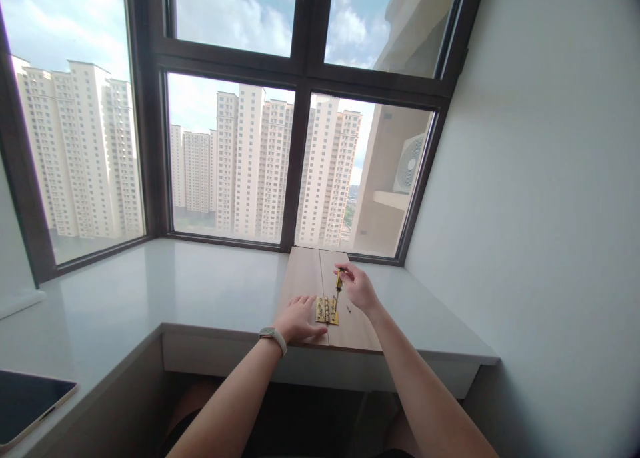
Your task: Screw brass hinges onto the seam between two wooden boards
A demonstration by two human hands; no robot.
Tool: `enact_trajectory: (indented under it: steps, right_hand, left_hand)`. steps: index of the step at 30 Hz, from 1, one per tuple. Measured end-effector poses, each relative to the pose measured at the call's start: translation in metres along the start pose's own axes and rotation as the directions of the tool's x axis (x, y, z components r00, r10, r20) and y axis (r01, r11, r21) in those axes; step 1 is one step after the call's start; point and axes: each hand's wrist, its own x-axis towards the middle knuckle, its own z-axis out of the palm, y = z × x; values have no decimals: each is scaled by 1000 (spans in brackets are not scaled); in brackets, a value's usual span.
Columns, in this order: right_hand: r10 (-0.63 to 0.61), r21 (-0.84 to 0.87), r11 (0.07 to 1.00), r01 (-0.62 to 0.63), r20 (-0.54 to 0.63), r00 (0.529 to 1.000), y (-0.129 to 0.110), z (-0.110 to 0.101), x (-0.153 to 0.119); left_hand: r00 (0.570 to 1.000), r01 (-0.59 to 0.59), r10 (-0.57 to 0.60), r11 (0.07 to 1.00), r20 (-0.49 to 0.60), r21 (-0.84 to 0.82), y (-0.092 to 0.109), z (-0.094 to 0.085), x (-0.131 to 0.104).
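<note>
A brass-coloured hinge (327,311) lies opened flat across the seam between two wooden boards (305,271), with small screws on it. My left hand (300,318), wearing a watch, rests on the left board beside the hinge; its fingers are spread, and the thumb is near the hinge's lower edge. Above the hinge's right leaf, my right hand (354,285) grips a yellow and black screwdriver (339,283) by the handle. The screwdriver's shaft points down at the leaf's right part. One loose screw (349,309) lies on the right board.
The boards lie on a white windowsill counter (225,278) whose front edge runs below my wrists. A tablet or phone (30,405) sits at the far left. Behind stand dark-framed windows (299,138); a white wall (540,178) rises at the right.
</note>
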Motion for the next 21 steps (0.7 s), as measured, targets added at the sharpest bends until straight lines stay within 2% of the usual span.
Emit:
enact_trajectory:
  steps: [3,6,10,15,21]
  right_hand:
    - [5,24,1000,-5,-18,1000,6,0,1]
    - [14,-29,999,-16,-85,996,9,-2,1]
    - [28,-44,998,-34,-129,991,5,0,1]
    - [105,157,983,-92,-73,992,-4,7,-1]
    - [78,200,977,-77,3,997,-4,9,-4]
  left_hand:
    - [1000,7,-7,1000,-13,2,3,2,-2]
    - [1000,9,-9,1000,-27,-3,5,3,-4]
    - [999,7,-7,1000,-37,3,6,2,-6]
    - [1000,14,-14,1000,-28,0,8,1,-6]
    - [999,28,-28,1000,-26,-8,8,2,-5]
